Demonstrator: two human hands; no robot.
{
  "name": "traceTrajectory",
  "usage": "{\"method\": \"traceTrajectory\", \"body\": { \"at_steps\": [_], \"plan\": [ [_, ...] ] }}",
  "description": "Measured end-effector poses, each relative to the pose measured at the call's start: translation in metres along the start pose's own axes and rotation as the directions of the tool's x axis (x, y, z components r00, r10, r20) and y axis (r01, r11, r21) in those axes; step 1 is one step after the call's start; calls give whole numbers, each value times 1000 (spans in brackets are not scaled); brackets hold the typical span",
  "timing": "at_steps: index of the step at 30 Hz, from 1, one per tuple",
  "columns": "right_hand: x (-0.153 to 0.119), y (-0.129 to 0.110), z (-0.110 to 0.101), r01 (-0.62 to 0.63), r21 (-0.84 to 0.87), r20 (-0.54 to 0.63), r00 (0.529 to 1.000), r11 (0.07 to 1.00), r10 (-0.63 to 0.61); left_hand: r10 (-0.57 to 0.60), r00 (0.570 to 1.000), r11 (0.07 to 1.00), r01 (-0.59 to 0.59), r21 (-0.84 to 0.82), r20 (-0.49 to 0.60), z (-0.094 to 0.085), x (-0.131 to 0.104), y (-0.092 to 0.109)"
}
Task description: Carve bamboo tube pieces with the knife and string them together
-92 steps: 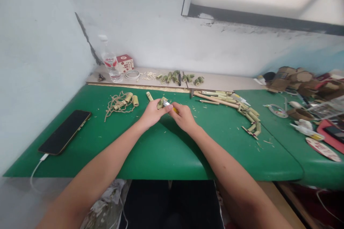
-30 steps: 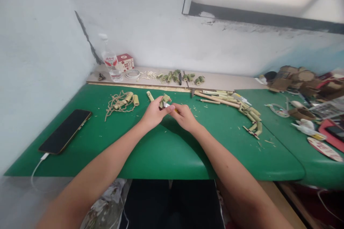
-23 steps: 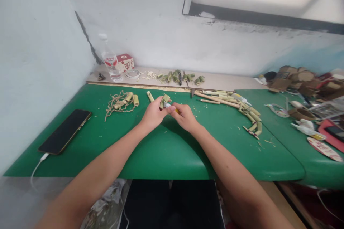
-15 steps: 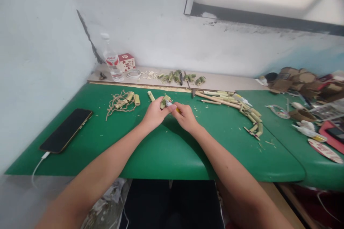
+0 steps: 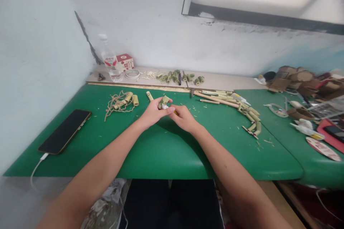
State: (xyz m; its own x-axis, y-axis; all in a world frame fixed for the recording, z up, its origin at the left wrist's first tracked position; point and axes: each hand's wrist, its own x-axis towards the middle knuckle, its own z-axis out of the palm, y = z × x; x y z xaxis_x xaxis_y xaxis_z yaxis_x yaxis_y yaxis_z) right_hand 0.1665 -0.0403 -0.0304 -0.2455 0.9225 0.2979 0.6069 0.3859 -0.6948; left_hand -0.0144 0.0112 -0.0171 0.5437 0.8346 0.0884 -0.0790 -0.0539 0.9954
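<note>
The green table [image 5: 172, 157] was kinda cluttered. A yellow-handled knife [image 5: 165, 106] was gripped in the curled right hand [image 5: 185, 117], aimed left at a bamboo piece [image 5: 164, 100] pinched in the left hand [image 5: 152, 113]; its long axis couldn't be told. More tubes [image 5: 169, 78] were strewn behind.

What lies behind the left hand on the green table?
Beyond the left hand, a pale bamboo piece with dark marks shows its far end. Its near end cannot be seen: the hand covers it.
</note>
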Motion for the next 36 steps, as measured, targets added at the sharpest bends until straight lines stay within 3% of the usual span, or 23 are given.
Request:
{"method": "traceTrajectory", "body": {
  "at_steps": [17,25,30,36],
  "plan": [
    [-1,3,-1,14,-88,-21,1000,996,-16,-32,1000,998,31,-48,-1,1,-1,1],
    [-2,6,6,-74,-157,-113,992,985,56,-41,995,998,37,-50,-85,2,2,-2],
    [1,7,8,-107,-147,-180,980,983,80,-116,987,991,107,-75,-115,4,1,-3],
    [2,8,3,-54,-50,-77,996,997,50,-156,985,984,149,-94,-71,4,0,-2]
  ]
}}
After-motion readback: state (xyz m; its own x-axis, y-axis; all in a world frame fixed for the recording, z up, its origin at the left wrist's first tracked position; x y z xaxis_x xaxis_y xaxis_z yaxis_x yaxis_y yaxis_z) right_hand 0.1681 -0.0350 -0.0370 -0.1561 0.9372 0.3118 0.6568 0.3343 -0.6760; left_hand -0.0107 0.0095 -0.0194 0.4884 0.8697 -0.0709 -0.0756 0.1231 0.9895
